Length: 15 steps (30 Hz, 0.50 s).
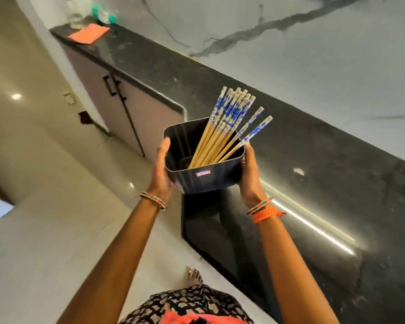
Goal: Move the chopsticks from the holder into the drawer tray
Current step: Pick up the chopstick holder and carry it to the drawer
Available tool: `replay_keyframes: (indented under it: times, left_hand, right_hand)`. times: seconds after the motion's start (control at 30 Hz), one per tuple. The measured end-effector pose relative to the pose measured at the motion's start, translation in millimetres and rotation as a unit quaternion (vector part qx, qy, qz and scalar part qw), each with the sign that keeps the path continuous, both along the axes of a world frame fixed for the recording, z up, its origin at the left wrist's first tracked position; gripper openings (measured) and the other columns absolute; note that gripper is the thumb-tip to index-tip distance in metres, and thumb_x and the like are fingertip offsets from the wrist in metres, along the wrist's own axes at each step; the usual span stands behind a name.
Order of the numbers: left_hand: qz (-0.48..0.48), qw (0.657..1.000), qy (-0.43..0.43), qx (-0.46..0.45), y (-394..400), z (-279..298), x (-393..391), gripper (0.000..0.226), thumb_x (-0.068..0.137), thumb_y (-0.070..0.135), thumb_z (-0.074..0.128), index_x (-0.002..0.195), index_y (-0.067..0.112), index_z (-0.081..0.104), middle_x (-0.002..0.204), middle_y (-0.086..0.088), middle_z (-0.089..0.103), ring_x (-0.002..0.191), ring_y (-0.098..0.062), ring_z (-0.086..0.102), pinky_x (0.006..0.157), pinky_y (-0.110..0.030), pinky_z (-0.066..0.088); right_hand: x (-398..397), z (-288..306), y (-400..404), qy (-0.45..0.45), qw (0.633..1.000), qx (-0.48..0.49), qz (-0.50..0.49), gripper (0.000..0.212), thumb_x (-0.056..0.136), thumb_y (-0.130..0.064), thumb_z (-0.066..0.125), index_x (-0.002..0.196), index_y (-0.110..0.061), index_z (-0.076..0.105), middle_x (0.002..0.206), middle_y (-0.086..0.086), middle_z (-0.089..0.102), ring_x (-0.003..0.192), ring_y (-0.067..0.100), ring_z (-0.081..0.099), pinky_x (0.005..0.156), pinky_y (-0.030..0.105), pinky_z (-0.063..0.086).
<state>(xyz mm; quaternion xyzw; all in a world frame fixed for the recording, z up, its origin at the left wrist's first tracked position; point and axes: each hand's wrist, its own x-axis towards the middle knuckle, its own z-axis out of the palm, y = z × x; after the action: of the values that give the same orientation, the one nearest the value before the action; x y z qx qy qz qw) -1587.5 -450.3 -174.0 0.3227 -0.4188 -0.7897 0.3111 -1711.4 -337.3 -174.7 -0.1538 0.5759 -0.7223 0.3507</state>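
Observation:
A dark blue square holder (211, 181) is held in the air at the edge of the black counter, between both my hands. My left hand (160, 170) grips its left wall, thumb along the rim. My right hand (250, 176) grips its right wall. Inside lean several wooden chopsticks (222, 132) with blue-and-white patterned tops, fanned toward the upper right; two of them lie apart from the bundle over the right rim. No drawer tray is in view.
The black stone counter (313, 174) runs from far left to near right under a marble wall. An orange cloth (89, 33) and a green-capped bottle (102, 14) sit at its far end. Cabinet doors (126, 106) with black handles stand below. A pale tiled floor lies at left.

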Motion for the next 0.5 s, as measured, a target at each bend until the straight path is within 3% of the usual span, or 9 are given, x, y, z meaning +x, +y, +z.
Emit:
replay_keyframes:
  times: [0.03, 0.1, 0.2, 0.27, 0.33, 0.4, 0.5]
  left_hand:
    - [0.014, 0.999, 0.028, -0.020, -8, 6, 19, 0.033, 0.092, 0.030, 0.040, 0.091, 0.019, 0.072, 0.095, 0.002, 0.073, 0.095, -0.017, 0.067, 0.086, -0.033, 0.056]
    - [0.065, 0.995, 0.041, -0.063, -21, 15, 66, 0.029, 0.083, 0.024, 0.045, 0.093, 0.023, 0.072, 0.089, 0.005, 0.075, 0.087, -0.013, 0.070, 0.072, -0.026, 0.058]
    - [0.177, 0.978, 0.027, -0.103, -34, 21, 149, 0.032, 0.077, 0.014, 0.042, 0.101, 0.021, 0.063, 0.088, 0.009, 0.075, 0.086, -0.010, 0.069, 0.073, -0.023, 0.057]
    - [0.260, 0.960, 0.003, -0.104, -30, 20, 214, 0.035, 0.071, 0.011, 0.042, 0.099, 0.021, 0.061, 0.082, 0.012, 0.075, 0.081, -0.006, 0.069, 0.070, -0.019, 0.056]
    - [0.315, 0.944, -0.022, -0.097, -15, 15, 273, 0.032, 0.073, 0.010, 0.044, 0.099, 0.020, 0.061, 0.082, 0.010, 0.075, 0.082, -0.009, 0.068, 0.068, -0.017, 0.056]
    - [0.356, 0.930, -0.052, -0.076, 11, 5, 334, 0.031, 0.076, 0.016, 0.048, 0.105, 0.019, 0.060, 0.094, 0.002, 0.071, 0.090, -0.015, 0.065, 0.071, -0.021, 0.056]
    - [0.417, 0.902, -0.099, -0.044, 57, -7, 411, 0.046, 0.070, 0.035, 0.057, 0.114, 0.023, 0.058, 0.117, -0.009, 0.063, 0.108, -0.023, 0.060, 0.087, -0.038, 0.050]
  right_hand:
    - [13, 6, -13, -0.008, 0.999, -0.008, 0.035, 0.040, 0.095, -0.047, 0.035, 0.107, -0.029, 0.069, 0.113, -0.014, 0.070, 0.111, 0.002, 0.061, 0.102, 0.022, 0.046]
    - [42, 13, -41, -0.037, 0.989, -0.030, 0.138, 0.044, 0.096, -0.044, 0.035, 0.119, -0.019, 0.062, 0.117, -0.003, 0.069, 0.114, 0.014, 0.062, 0.106, 0.037, 0.044]
    - [91, 11, -84, -0.046, 0.943, 0.011, 0.329, 0.046, 0.085, -0.054, 0.045, 0.115, -0.024, 0.062, 0.112, -0.006, 0.071, 0.112, 0.018, 0.063, 0.095, 0.039, 0.051]
    - [138, 3, -105, -0.025, 0.882, 0.084, 0.463, 0.054, 0.069, -0.065, 0.060, 0.111, -0.032, 0.061, 0.104, -0.015, 0.073, 0.107, 0.013, 0.063, 0.085, 0.037, 0.052]
    - [185, -10, -119, -0.017, 0.823, 0.117, 0.556, 0.073, 0.057, -0.064, 0.072, 0.120, -0.032, 0.056, 0.098, -0.017, 0.074, 0.098, 0.009, 0.065, 0.079, 0.036, 0.054]
    - [243, -19, -128, -0.018, 0.785, 0.129, 0.606, 0.066, 0.068, -0.045, 0.068, 0.129, -0.027, 0.050, 0.101, -0.010, 0.072, 0.096, 0.015, 0.065, 0.074, 0.040, 0.056]
    - [326, -31, -132, -0.031, 0.737, 0.134, 0.661, 0.042, 0.071, -0.037, 0.060, 0.113, -0.031, 0.062, 0.098, -0.005, 0.075, 0.093, 0.019, 0.067, 0.071, 0.041, 0.056]
